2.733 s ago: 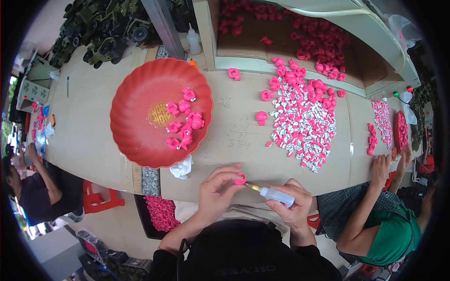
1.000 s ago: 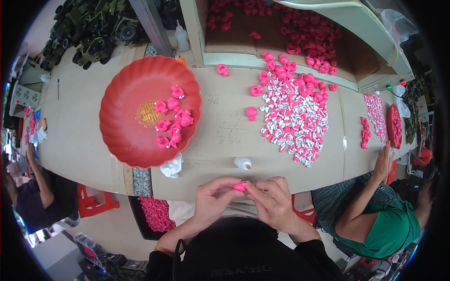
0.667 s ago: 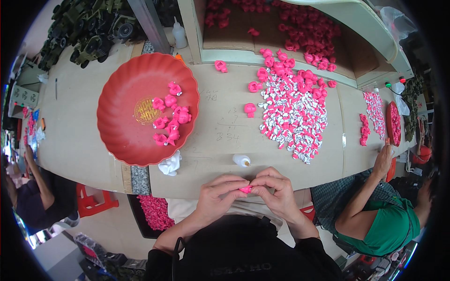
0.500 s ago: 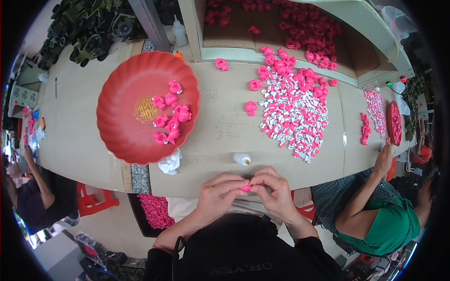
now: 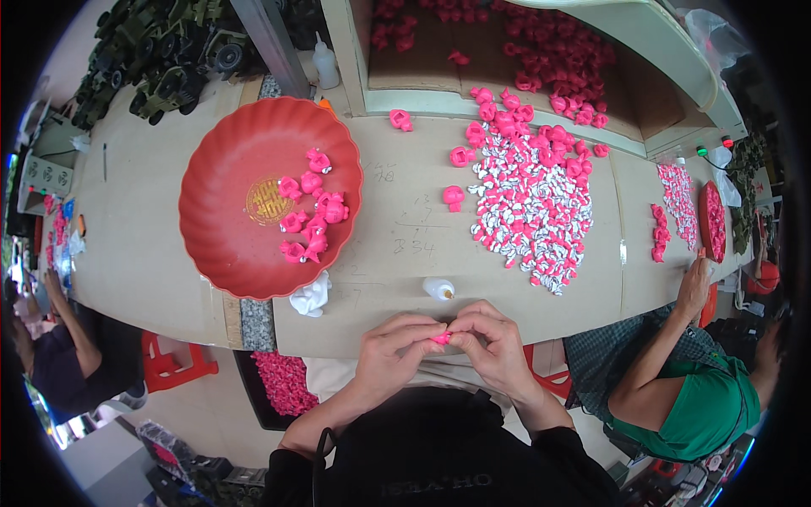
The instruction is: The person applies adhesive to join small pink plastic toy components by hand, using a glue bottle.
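At six o'clock, off the table edge, we've got our left hand (image 5: pixel 390 355) and right hand (image 5: pixel 498 351) both pinching one tiny pink plastic piece (image 5: pixel 442 338). Looks light, stiff and slick, so fingertips at its ends. Small glue bottle (image 5: pixel 439 289) stands at twelve o'clock.

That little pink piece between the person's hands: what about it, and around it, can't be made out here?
- Pink piece, head view: its shape is hidden by the fingertips of the left hand and right hand.
- Small white bottle: too small to tell whether it is capped.
- Dark tray of pink bits: partly hidden under the table edge.
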Action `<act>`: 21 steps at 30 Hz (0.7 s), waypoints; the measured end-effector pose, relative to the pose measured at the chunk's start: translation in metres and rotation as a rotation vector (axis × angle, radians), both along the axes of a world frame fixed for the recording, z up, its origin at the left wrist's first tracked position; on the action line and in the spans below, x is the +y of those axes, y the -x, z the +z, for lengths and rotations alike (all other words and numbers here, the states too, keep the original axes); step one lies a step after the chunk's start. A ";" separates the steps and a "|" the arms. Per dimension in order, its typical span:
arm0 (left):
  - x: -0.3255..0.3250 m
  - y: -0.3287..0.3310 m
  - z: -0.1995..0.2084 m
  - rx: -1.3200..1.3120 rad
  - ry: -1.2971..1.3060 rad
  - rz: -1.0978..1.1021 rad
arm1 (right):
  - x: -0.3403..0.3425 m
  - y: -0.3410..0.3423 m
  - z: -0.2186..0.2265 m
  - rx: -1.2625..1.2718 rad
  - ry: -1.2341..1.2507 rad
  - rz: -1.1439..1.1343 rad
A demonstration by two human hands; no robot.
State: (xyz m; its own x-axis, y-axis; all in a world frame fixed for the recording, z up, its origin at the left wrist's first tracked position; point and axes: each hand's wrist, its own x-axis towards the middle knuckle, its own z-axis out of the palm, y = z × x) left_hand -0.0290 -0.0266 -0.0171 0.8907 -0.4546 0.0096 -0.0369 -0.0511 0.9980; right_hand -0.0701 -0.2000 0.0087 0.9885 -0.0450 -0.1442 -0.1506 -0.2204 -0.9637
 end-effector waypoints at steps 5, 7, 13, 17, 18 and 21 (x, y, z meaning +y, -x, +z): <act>0.001 0.000 0.001 -0.009 0.003 0.007 | 0.001 0.000 -0.002 0.013 -0.035 -0.011; 0.001 0.000 0.002 0.004 0.005 0.010 | 0.002 -0.001 0.001 0.016 -0.037 -0.005; 0.006 -0.006 0.012 -0.033 -0.035 0.001 | 0.004 -0.002 0.005 0.045 -0.098 -0.018; 0.021 -0.035 0.042 -0.280 -0.161 0.112 | 0.000 -0.005 0.002 0.010 -0.094 -0.084; 0.025 -0.046 0.047 -0.345 -0.195 0.201 | -0.002 -0.006 -0.002 0.005 -0.094 -0.092; 0.027 -0.083 0.061 -0.587 -0.368 0.375 | -0.005 -0.011 -0.008 -0.116 0.008 -0.230</act>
